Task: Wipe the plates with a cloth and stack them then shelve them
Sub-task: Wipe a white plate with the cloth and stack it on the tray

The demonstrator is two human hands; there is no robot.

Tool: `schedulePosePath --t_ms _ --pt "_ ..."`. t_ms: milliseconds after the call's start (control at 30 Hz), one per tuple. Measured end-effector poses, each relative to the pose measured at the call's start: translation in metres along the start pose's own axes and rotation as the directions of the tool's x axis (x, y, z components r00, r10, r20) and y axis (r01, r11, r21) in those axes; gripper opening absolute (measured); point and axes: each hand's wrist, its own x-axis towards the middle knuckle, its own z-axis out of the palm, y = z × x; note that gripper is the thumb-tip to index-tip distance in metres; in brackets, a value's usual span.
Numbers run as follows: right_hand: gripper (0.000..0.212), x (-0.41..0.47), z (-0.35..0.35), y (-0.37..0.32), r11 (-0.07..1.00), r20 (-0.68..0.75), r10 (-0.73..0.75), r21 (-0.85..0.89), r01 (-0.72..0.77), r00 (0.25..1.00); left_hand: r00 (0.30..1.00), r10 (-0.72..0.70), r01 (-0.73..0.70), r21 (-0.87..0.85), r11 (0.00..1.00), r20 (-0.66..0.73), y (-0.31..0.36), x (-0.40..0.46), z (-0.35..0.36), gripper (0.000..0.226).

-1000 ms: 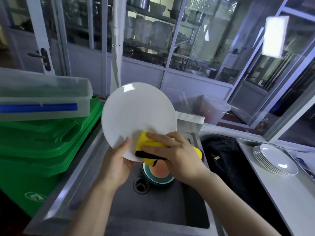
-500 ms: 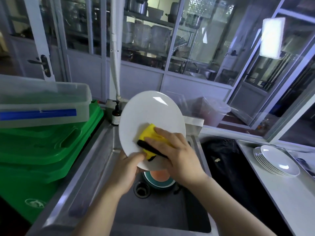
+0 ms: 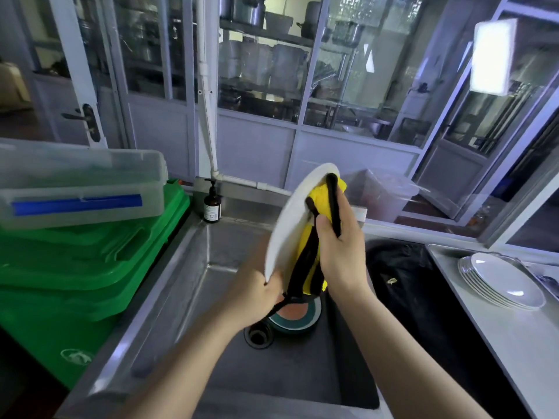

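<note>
my left hand [image 3: 257, 290] pinches the white plate [image 3: 290, 219] by its lower rim, on edge over the sink [image 3: 193, 267]. my right hand [image 3: 338, 246] clamps the yellow cloth [image 3: 320, 198] against it. stiff, probably slick and breakable; rim grip seems safest.

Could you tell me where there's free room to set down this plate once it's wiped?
Bare counter lies in front of the plate stack, right of the black bin. The sink floor is bare left of the drain; a bowl crowds its middle.
</note>
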Motion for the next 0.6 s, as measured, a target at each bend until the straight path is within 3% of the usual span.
schedulePosePath --t_ms 67,167,233,333,433,500,567,600 --pt "0.048 -0.001 -0.004 -0.003 0.957 0.027 0.106 0.270 -0.109 0.994 0.997 0.077 -0.080 0.125 0.989 0.030 0.010 0.004 -0.004 0.025" --pt "0.078 0.003 -0.013 -0.007 0.752 0.146 0.264 0.588 -0.299 0.953 0.956 0.241 -0.288 0.386 0.876 0.166 0.019 0.018 -0.016 0.050" --pt "0.081 0.006 -0.020 -0.007 0.673 0.189 0.301 0.652 -0.348 0.935 0.938 0.249 -0.344 0.542 0.767 0.243 0.020 0.030 -0.024 0.061" --pt "0.052 0.005 -0.029 -0.006 0.622 0.222 0.328 0.681 -0.387 0.918 0.908 0.283 -0.419 0.645 0.639 0.310 0.021 0.040 -0.033 0.059" --pt "0.036 0.001 -0.033 0.000 0.625 0.229 0.379 0.651 -0.430 0.897 0.885 0.297 -0.463 0.735 0.496 0.357 0.013 0.053 -0.046 0.077" --pt "0.033 0.001 -0.035 0.002 0.628 0.217 0.379 0.653 -0.422 0.899 0.906 0.286 -0.423 0.702 0.573 0.312 0.008 0.058 -0.055 0.089" --pt "0.039 0.003 -0.039 0.000 0.594 0.216 0.370 0.693 -0.409 0.903 0.956 0.238 -0.293 0.492 0.820 0.172 0.005 0.058 -0.060 0.093" --pt "0.045 0.005 -0.042 -0.002 0.572 0.222 0.356 0.716 -0.400 0.908 0.986 0.153 -0.164 0.263 0.951 0.061 0.003 0.056 -0.062 0.089"
